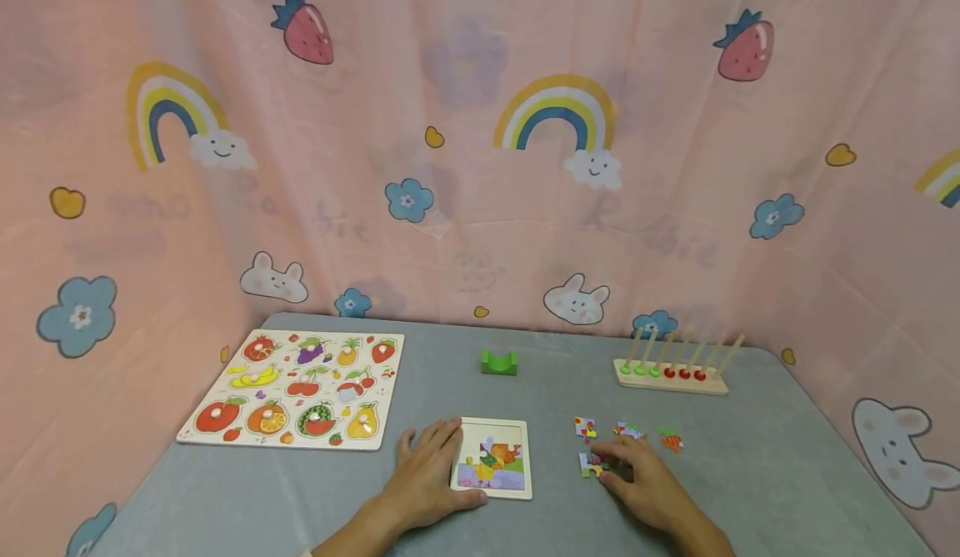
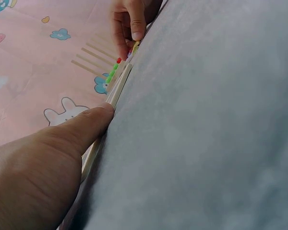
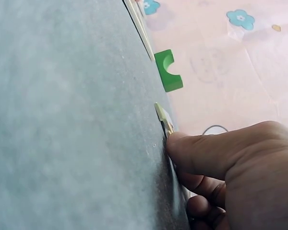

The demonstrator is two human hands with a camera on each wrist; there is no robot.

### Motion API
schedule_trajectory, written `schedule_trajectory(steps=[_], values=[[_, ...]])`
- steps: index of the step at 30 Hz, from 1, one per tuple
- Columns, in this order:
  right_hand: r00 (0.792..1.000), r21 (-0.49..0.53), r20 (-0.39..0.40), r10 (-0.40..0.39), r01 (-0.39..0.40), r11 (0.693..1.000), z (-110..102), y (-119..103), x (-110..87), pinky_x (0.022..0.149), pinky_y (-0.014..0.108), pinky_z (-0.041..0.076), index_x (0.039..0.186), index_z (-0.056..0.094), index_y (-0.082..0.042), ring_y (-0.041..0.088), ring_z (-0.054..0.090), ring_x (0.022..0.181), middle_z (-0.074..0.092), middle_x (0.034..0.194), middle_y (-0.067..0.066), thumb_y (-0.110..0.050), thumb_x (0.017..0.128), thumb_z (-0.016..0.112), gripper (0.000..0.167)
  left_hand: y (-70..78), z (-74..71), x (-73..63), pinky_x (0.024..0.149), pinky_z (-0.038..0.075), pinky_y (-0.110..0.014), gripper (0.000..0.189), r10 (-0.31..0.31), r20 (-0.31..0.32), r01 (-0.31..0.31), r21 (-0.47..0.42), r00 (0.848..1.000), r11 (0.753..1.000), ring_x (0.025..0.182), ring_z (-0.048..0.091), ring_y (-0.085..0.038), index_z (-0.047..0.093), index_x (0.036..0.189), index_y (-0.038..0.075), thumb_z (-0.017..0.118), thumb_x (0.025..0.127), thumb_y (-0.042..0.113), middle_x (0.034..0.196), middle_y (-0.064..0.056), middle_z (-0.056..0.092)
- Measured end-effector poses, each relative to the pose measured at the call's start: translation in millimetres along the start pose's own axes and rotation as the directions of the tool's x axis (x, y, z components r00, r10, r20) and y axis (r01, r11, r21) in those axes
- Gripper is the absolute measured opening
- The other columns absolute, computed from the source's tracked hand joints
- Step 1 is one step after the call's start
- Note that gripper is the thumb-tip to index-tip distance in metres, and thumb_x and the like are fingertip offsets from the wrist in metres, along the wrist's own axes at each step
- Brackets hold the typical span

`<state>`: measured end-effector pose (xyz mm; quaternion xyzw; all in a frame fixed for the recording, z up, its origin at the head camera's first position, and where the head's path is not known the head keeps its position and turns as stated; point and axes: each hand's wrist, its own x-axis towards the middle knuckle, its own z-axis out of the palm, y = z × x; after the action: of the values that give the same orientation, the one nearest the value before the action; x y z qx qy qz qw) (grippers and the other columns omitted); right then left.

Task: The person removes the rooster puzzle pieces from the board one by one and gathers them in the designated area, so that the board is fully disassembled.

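My left hand (image 1: 426, 480) rests at the left side of a small wooden puzzle tray (image 1: 527, 457), its thumb along the near edge and fingers by the far left corner. Joined jigsaw pieces (image 1: 498, 467) with a colourful picture lie in the tray's lower and right part. To the right, my right hand (image 1: 647, 484) pinches a jigsaw piece (image 1: 586, 465) at table level, thumb on its near side; fingers cover part of it. Just beyond are a loose piece with red and yellow (image 1: 585, 428), a partly covered piece (image 1: 628, 430) and an orange-patterned piece (image 1: 671, 439).
A fruit knob puzzle board (image 1: 288, 386) lies at the left of the grey table (image 1: 555, 524). A green notched block (image 1: 498, 363) stands at the back middle. A wooden peg stand (image 1: 671, 378) with green and red beads is at back right. A pink patterned curtain (image 1: 480, 232) encloses the table.
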<state>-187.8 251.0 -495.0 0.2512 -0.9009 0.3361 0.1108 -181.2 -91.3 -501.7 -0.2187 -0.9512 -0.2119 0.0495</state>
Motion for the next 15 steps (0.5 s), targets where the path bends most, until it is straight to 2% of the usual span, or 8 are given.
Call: schedule_trajectory(steps=[5,12,15], values=[[0.998,0.007,0.032,0.049,-0.049,0.999,-4.0,-3.2,2.0,0.081,0.036,0.041,0.109,0.070,-0.008,0.009,0.054,0.088,0.060,0.098,-0.010,-0.010,0.080,0.078,0.030,0.2,-1.1,0.0,0.099,0.015,-0.065,0.101,-0.003,-0.001,0.003,0.000,1.000,1.000,0.131,0.035,-0.029,0.046,0.141,-0.002,0.069,0.072,0.068,0.146,-0.009,0.042],[0.969,0.060,0.070,0.236,-0.240,0.969,-19.8,-23.1,9.4,0.080,0.039,0.045,0.117,0.068,-0.010,0.018,0.052,0.093,0.059,0.098,-0.004,-0.017,0.083,0.077,0.036,0.1,-0.3,-0.7,0.098,0.015,-0.065,0.101,0.010,-0.012,-0.010,-0.005,1.000,1.000,0.131,0.036,-0.030,0.047,0.140,-0.003,0.069,0.072,0.069,0.145,-0.010,0.043],[0.969,0.072,0.058,0.240,-0.244,0.967,-25.6,-34.5,14.4,0.081,0.043,0.045,0.118,0.068,-0.009,0.020,0.052,0.093,0.058,0.095,-0.001,-0.014,0.083,0.076,0.036,-0.4,-0.1,-0.9,0.098,0.015,-0.065,0.101,0.016,-0.017,-0.016,-0.008,1.000,1.000,0.130,0.036,-0.030,0.047,0.140,-0.003,0.068,0.072,0.069,0.145,-0.010,0.043]])
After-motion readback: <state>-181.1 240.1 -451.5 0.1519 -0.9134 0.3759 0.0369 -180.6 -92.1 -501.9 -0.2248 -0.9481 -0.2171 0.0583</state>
